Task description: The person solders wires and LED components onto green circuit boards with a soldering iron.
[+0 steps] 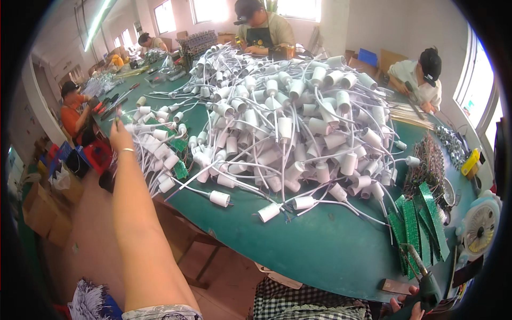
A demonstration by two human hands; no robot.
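My left arm stretches far out to the left over the table's edge. My left hand (121,137) is closed, fingers pinched at a thin upright thing too small to make out, beside a smaller heap of white cylindrical parts with cables (160,152). Low at the right, my right hand (408,306) is wrapped round a dark green soldering gun (428,290), its metal tip pointing up and left. Green circuit board strips (418,226) lie just beyond that tip. A big pile of white cylinders with white cables (298,122) fills the middle of the green table (277,240).
At right are a bundle of reddish wiry parts (425,165), a small white fan (480,226) and a yellow tool (470,162). Several people sit around the table. Cardboard boxes (45,213) and a red crate (97,154) stand at left.
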